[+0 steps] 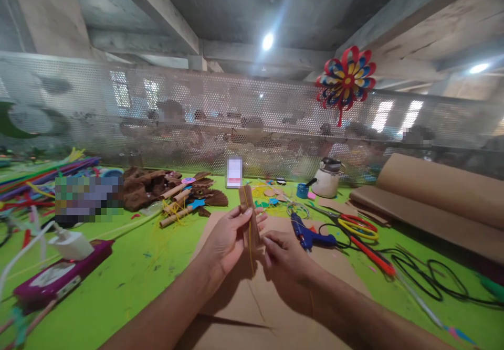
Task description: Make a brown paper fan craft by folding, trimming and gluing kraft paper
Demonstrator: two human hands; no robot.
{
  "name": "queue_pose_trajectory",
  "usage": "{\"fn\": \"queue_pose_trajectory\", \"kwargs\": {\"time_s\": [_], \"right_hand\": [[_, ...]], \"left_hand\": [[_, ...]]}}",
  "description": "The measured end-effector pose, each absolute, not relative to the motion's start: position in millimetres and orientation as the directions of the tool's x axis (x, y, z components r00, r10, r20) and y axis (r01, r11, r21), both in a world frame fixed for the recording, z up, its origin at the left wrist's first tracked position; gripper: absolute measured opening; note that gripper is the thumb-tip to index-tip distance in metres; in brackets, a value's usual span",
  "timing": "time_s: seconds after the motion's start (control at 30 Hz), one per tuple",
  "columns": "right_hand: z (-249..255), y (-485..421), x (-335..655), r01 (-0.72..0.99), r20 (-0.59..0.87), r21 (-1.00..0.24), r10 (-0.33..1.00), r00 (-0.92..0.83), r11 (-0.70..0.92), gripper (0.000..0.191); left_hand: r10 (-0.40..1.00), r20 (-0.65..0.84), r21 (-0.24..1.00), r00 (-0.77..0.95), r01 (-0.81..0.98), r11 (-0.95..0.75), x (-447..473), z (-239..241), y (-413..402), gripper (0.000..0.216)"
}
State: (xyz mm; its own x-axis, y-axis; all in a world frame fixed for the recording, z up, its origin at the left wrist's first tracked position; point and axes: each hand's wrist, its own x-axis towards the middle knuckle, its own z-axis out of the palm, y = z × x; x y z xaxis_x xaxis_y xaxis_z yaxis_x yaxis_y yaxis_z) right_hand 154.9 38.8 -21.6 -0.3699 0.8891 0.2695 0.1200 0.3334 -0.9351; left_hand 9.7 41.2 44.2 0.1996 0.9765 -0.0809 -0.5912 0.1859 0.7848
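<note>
A narrow bundle of pleated brown paper (247,203) stands nearly upright in my left hand (228,240), the thumb pressed on its front and the fingers behind. Yellow string (251,250) runs down its face and dangles over the flat sheet of brown paper (232,308) below. My right hand (287,255) is closed in a pinch at the bundle's lower right edge. What its fingertips grip is hidden. Just beyond the right hand lies a blue glue gun (309,234).
Scissors with red and yellow handles (358,225), a black cable (429,271) and a brown paper roll (437,203) lie right. A purple power strip (65,274), rolled paper tubes (177,208) and brown scraps (145,190) are left. A phone (234,172) and white pot (327,179) stand behind.
</note>
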Motion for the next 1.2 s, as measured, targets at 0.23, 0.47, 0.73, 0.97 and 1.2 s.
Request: {"fn": "queue_pose_trajectory", "kwargs": {"time_s": [0.23,0.47,0.73,0.97,1.2], "right_hand": [[-41,28,134,-0.021,0.225,-0.972,0.905,-0.362,0.233,0.031],[-12,20,156,0.268,0.116,-0.906,0.8,-0.589,0.328,0.02],[13,19,165,0.57,0.307,-0.703,0.905,-0.295,0.424,0.037],[-8,18,143,0.171,0.094,-0.971,0.929,-0.358,0.164,0.052],[-11,20,141,0.034,0.031,-0.999,0.954,-0.3,0.043,0.055]], "left_hand": [[0.972,-0.079,0.766,0.222,-0.61,0.202,15,36,38,0.014],[0.976,-0.088,0.806,0.199,-0.562,0.187,16,27,44,0.015],[0.979,-0.077,0.829,0.188,-0.533,0.168,19,28,44,0.014],[0.982,-0.086,0.826,0.169,-0.539,0.165,24,19,43,0.011],[0.971,-0.039,0.818,0.235,-0.55,0.166,23,15,43,0.011]]}}
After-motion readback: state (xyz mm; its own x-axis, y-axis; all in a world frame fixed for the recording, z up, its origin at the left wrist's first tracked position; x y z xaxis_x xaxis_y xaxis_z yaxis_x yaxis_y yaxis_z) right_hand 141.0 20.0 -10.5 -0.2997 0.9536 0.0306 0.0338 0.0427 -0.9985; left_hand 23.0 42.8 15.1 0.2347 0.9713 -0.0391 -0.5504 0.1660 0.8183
